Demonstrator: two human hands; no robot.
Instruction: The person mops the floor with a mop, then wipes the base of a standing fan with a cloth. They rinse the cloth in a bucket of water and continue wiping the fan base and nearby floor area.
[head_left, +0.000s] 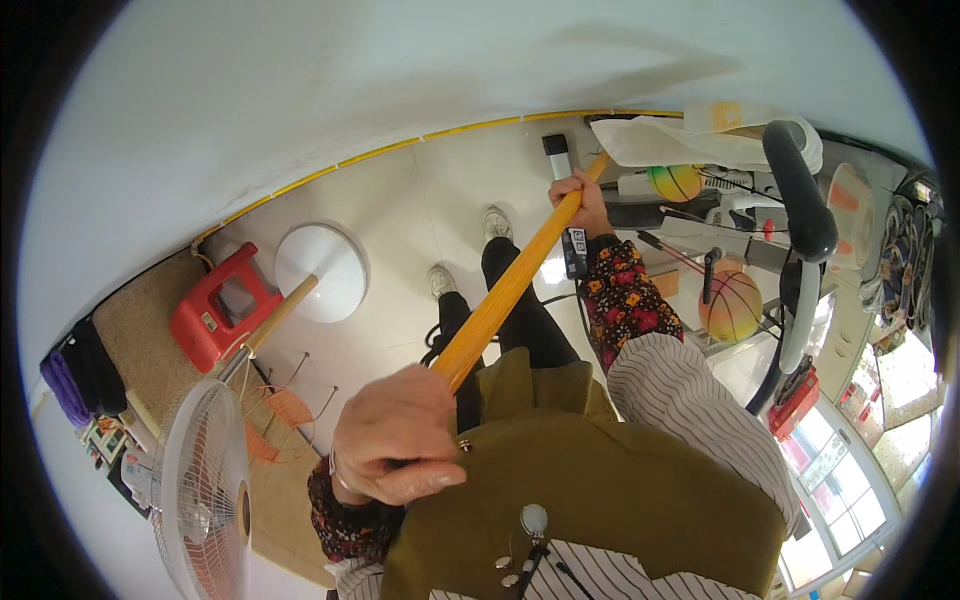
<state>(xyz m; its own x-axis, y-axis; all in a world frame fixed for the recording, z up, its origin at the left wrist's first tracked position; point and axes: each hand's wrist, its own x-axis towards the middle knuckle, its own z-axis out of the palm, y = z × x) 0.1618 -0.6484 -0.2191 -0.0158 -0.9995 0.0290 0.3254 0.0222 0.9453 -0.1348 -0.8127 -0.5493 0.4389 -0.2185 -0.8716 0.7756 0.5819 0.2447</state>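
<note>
A long yellow-orange wooden pole (517, 281) runs slantwise from just in front of my body up towards the wall. My left hand (397, 435) is closed round its near end, close to my chest. Further along, my right hand (583, 201) grips the pole near its far part. The far tip lies by a whitish cloth or bag (652, 142), and what is at that tip is hidden. A grey and black bar-shaped appliance part (556, 157) shows behind my right hand; its lower part bears a label.
At left stand a pedestal fan (206, 480), a red plastic stool (225, 307) and an orange wire-legged chair (281, 420). Exercise equipment with a black padded handle (802, 195) and two coloured balls (730, 306) are at right. A wall with yellow edging (379, 150) is ahead.
</note>
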